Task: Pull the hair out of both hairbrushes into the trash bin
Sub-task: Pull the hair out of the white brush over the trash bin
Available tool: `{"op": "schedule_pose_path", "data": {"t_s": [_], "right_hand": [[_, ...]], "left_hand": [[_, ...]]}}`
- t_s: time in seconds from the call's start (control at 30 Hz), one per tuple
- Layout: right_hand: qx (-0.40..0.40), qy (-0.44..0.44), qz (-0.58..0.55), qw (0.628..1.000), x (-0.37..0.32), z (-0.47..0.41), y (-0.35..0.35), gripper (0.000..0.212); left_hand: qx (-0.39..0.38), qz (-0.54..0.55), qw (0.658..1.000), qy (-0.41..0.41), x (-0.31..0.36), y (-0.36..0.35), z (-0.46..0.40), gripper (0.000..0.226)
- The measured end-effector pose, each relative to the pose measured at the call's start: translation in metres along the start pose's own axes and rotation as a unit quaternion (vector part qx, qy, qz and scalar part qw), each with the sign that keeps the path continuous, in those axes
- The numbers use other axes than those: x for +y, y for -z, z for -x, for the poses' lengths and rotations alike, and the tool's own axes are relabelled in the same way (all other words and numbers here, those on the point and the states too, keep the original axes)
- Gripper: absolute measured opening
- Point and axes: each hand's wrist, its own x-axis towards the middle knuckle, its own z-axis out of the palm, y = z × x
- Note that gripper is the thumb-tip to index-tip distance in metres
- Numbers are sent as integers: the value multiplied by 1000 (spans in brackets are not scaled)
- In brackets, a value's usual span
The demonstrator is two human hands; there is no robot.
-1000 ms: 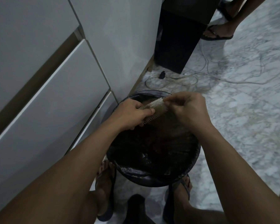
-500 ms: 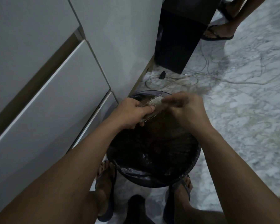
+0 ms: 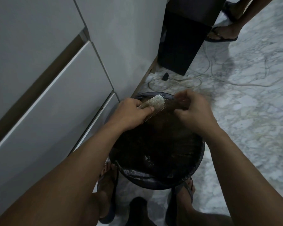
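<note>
A pale, glittery hairbrush point(image 3: 154, 103) is held over the far side of the round black trash bin point(image 3: 155, 181), bristles facing down and right. My left hand point(image 3: 131, 112) grips the brush with fingers and thumb curled round it. Just to its right, my right hand point(image 3: 193, 110) is blurred, its fingers pinching a dark brownish tuft of hair point(image 3: 173, 106) that stretches from the bristles. Inside, the bin's black liner is dark and its contents are hard to make out. A second hairbrush is not visible.
White drawer fronts point(image 3: 44, 88) stand at the left. A black box point(image 3: 183, 44) sits on the marble floor behind the bin, with loose cables point(image 3: 203, 79) around it. Another person's sandalled feet point(image 3: 224, 34) are at the top right. My own feet flank the bin.
My right hand has pulled away from the brush to the right, drawing hair out of the bristles. The brush head is uncovered and tilted up a little in my left hand.
</note>
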Motion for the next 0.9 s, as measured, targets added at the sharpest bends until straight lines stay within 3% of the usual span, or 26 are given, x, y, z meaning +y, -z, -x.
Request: {"op": "schedule_pose_path", "data": {"t_s": [0.1,0.17,0.23,0.37,0.5,0.63,0.73,0.83,0.9], "right_hand": [[-68,-22,-124,990,-5,2,-4,65],[-81,-1,-121,989,-3,1,-9,65],[-56,29,-67,996,0,0,-14,49],[0,0,-50,999,3,-3,-13,11],[8,-37,-64,997,2,-3,-3,5],[-41,-60,-46,996,1,-1,1,13],[-101,-62,-57,991,-3,3,2,14],[-133,-83,-172,973,-10,6,1,38],[-143,-91,-245,955,-14,6,-2,38]], "left_hand": [[-3,-7,1000,-5,0,-1,-1,34],[-10,-13,1000,-10,1,-2,0,33],[-15,-15,1000,-15,1,-2,1,32],[-7,-28,999,-17,0,0,-1,33],[38,-38,998,-29,-2,2,0,33],[119,-77,988,-62,-1,1,1,30],[121,-61,988,-79,1,1,3,30],[113,-42,987,-109,6,-1,7,24],[98,-22,987,-129,10,-3,10,15]]}}
